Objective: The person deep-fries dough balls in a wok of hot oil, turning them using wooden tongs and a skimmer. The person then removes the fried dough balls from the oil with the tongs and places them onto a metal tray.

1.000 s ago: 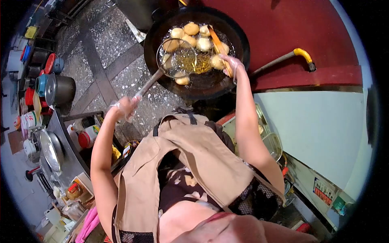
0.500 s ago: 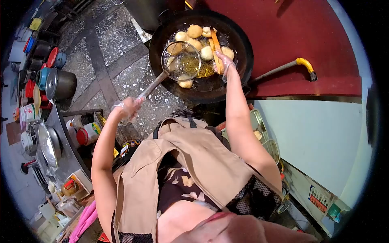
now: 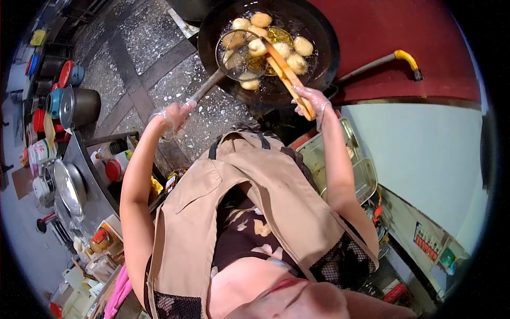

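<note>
Standing here I see person at a black wok (image 3: 330,64), both hands in clear plastic gloves. L hand (image 3: 172,120): fingers wrapped round handle of wire strainer (image 3: 220,73), gripping; its round mesh end is over L part of wok. R hand (image 3: 312,102): fingers closed round wooden tongs (image 3: 286,69), tips pointing up-left to strainer's R edge. One pale dough ball (image 3: 257,47) right at tong tips, w/in strainer ring as I see it; can't tell if pinched or just touching. Other dough balls (image 3: 303,46) sit in wok, some seen thru mesh, most golden, w/ yellowish oil (image 3: 279,36) showing between.

Text check: printed label (image 3: 426,243) on pale panel lower R, dark + red print, too small to read. White tub (image 3: 41,151) far L has red marks, illegible. Jar w/ red lid (image 3: 113,170), white/green label, wording unreadable. No brand I can make out.

Also: metal tray (image 3: 317,169) near R forearm, yellow-bent pipe (image 3: 406,56) by red surface (image 3: 388,32) R of wok, big dark pot (image 3: 85,107) on L, pink cloth (image 3: 119,291) lower L.
</note>
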Demonstrator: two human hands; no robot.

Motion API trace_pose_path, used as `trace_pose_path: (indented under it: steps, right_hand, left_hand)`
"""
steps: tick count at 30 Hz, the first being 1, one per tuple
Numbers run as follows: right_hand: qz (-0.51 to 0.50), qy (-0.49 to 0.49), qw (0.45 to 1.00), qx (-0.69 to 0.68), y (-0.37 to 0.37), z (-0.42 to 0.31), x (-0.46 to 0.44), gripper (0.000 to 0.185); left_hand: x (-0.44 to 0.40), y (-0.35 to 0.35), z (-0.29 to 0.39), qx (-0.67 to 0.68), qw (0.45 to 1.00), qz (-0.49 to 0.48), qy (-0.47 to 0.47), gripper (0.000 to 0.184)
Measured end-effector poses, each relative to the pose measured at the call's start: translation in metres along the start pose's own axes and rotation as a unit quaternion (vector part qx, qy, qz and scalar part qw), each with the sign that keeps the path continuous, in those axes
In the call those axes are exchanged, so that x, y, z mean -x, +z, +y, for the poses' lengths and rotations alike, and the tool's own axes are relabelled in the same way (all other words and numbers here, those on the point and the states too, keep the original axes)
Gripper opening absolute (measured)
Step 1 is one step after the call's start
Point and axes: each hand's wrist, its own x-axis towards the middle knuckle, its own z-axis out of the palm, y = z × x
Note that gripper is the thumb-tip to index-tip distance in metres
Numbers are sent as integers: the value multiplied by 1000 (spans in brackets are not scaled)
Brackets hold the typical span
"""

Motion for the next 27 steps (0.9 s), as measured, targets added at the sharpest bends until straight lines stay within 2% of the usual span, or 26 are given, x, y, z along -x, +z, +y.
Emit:
trace_pose_path:
  steps: [5, 8, 16, 27]
  right_hand:
    - [2, 7, 1000, 3, 18, 33, 8, 41]
    - [14, 1, 1000, 6, 27, 43, 12, 45]
    - [28, -27, 999, 7, 40, 55, 18, 49]
    - [21, 39, 998, 37, 45, 43, -1, 57]
  left_hand:
    - [-1, 0, -1, 13, 1000, 10, -22, 64]
    - [-7, -3, -7, -19, 1000, 3, 14, 65]
    - [-6, -6, -4, -40, 999, 1, 21, 66]
    - [0, -4, -1, -42, 998, 11, 37, 59]
